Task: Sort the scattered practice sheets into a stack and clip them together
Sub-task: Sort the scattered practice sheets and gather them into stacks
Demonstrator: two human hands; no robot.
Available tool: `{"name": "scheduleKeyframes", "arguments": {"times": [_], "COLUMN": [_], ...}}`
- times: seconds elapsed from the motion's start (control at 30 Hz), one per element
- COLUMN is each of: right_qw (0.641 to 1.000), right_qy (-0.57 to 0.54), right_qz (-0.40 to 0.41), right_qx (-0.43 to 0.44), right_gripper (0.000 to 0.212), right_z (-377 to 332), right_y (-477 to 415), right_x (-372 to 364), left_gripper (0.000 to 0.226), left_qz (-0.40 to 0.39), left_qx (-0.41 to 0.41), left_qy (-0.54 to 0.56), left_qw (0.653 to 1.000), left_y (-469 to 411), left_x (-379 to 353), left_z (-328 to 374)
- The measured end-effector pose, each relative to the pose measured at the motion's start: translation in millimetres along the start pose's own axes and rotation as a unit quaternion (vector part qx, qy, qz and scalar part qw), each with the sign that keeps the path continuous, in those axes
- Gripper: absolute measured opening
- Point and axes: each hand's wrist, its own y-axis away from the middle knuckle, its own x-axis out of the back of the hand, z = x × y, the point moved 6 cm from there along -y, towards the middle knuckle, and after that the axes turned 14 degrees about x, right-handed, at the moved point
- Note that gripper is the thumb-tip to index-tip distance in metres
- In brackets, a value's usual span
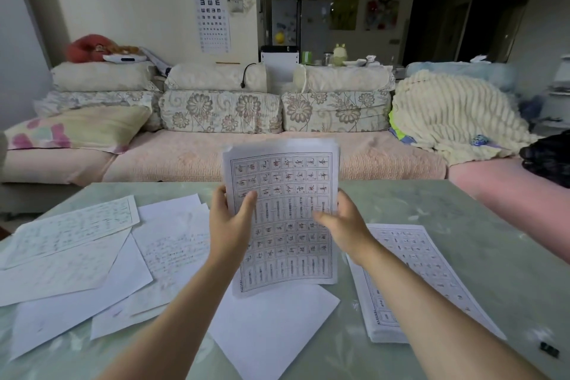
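Both hands hold up a bundle of printed grid practice sheets (pixel 285 219) above the middle of the table. My left hand (pixel 229 225) grips its left edge, thumb across the front. My right hand (pixel 342 225) grips the right edge, thumb on the front too. A flat stack of similar grid sheets (pixel 431 271) lies on the table to the right, partly under my right forearm. Several loose white and handwritten sheets (pixel 77 250) lie scattered on the left, and one blank sheet (pixel 271 324) lies below the held bundle. A small black clip (pixel 549 349) sits near the table's right front corner.
The pale green marbled table (pixel 462 213) runs to a pink-covered sofa (pixel 185 157) with floral cushions behind it. A cream blanket (pixel 453 114) and dark cloth (pixel 552 157) lie on the sofa's right end.
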Motion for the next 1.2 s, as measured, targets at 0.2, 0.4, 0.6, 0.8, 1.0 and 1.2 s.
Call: {"name": "scheduleKeyframes", "arguments": {"times": [0.2, 0.4, 0.6, 0.8, 1.0, 1.2], "right_qw": [0.998, 0.997, 0.998, 0.996, 0.999, 0.997], "right_qy": [-0.042, -0.046, -0.026, -0.033, 0.012, 0.031], "right_qz": [0.04, 0.056, 0.06, 0.079, 0.006, 0.014], "right_qx": [0.0, 0.022, 0.014, 0.007, -0.04, -0.072], "right_gripper": [0.033, 0.045, 0.033, 0.031, 0.041, 0.038], "right_z": [1, -3, -7, -5, 22, 34], "right_y": [-4, -4, -3, -5, 13, 24], "right_x": [7, 1, 1, 12, -1, -1], "left_gripper": [0.022, 0.016, 0.028, 0.031, 0.024, 0.026], "left_qz": [0.015, 0.057, 0.052, -0.094, -0.036, -0.053], "left_qx": [-0.045, -0.058, -0.055, -0.014, 0.013, 0.074], "left_qy": [0.069, 0.071, 0.072, 0.027, -0.029, -0.123], "left_qw": [0.996, 0.994, 0.995, 0.995, 0.999, 0.988], "left_y": [-7, -17, -23, -18, -4, -1], "left_x": [6, -3, -3, -4, 3, 7], "left_z": [32, 76, 81, 40, 3, -29]}}
